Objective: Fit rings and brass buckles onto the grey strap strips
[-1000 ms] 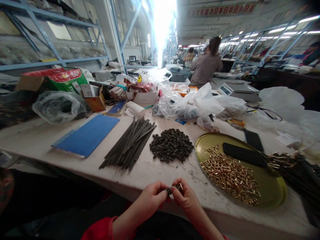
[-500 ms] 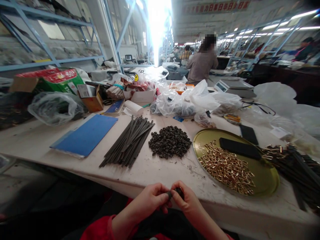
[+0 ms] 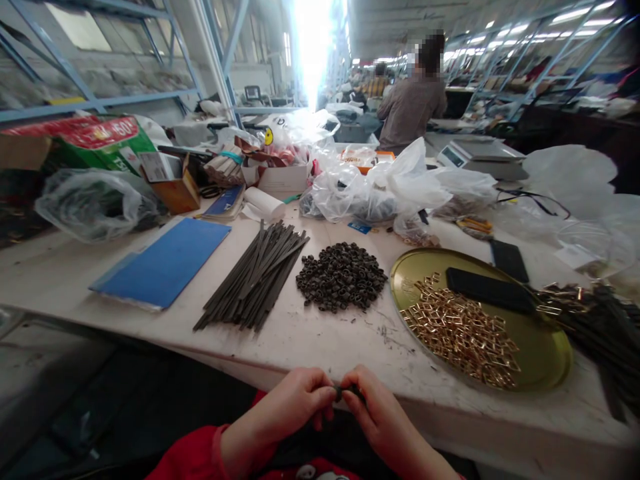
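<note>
At the table's front edge my left hand (image 3: 306, 399) and my right hand (image 3: 369, 405) meet, fingertips nearly touching. Both pinch a small dark piece (image 3: 339, 393) between them; its exact shape is too small to tell. More dark material shows under the right fingers. Beyond the hands lies a pile of small dark loops (image 3: 343, 277). Left of it is a bundle of dark flat strips (image 3: 254, 277). To the right, a gold round tray (image 3: 543, 357) holds many gold rectangular rings (image 3: 463, 333) and a black flat object (image 3: 489, 291).
A blue folder (image 3: 165, 262) lies at the left. Clear plastic bags (image 3: 370, 190), an open carton (image 3: 280, 177) and a scale (image 3: 483, 157) line the back. More dark strips (image 3: 607, 333) lie at the far right. A person (image 3: 413, 110) stands beyond the table.
The view has shifted slightly, so the table things appear a little higher. Less dark material shows at my right fingers. Both hands remain together at the table edge.
</note>
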A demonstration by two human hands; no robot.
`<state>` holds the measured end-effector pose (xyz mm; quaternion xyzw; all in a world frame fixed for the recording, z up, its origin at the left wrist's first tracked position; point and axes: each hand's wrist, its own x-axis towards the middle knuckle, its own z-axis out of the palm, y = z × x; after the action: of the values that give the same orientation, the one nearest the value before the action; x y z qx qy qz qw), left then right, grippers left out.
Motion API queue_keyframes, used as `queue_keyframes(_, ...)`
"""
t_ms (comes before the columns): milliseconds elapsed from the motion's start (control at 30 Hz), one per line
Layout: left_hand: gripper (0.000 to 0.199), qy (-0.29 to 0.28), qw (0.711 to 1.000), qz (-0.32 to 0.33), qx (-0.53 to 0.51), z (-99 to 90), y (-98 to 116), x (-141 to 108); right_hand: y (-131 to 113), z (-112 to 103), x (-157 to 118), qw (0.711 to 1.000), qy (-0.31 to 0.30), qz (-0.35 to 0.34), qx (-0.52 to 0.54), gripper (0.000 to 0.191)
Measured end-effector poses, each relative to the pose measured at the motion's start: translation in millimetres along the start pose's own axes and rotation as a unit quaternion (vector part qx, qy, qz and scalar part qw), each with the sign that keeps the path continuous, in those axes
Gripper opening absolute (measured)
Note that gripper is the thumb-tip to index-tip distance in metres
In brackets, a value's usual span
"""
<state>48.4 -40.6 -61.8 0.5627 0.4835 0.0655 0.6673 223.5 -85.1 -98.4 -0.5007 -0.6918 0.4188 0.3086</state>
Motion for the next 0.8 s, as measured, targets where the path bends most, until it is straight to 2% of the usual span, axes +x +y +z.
queue_keyframes(100,0.023,0.006,0.999,0.021,0.030,2.0,5,0,0,-5,-2,1.000,-0.007,-0.006,0.004,0.013)
queue_keyframes(267,0.022,0.009,0.998,0.029,0.053,3.5,12,-4,0,-7,-5,0.999,0.012,0.034,0.026,0.013)
queue_keyframes(500,0.021,-0.009,0.998,0.041,0.047,14.7,1,-4,-9,-14,-12,1.000,-0.020,-0.004,-0.018,0.013)
queue_keyframes(600,0.023,-0.008,0.997,0.053,0.054,17.0,-1,-3,-9,-17,-15,1.000,-0.027,-0.001,-0.006,0.014)
queue_keyframes(667,0.023,-0.006,0.998,0.050,0.046,15.6,0,-5,-5,-14,-18,1.000,-0.013,0.008,0.024,0.015)
queue_keyframes(767,0.020,-0.032,0.999,0.039,0.016,11.0,0,-12,3,-3,-19,0.997,0.029,0.032,0.058,0.017)
queue_keyframes(800,0.020,-0.042,0.998,0.044,0.012,9.1,-1,-13,6,1,-18,0.995,0.073,0.051,0.053,0.017)
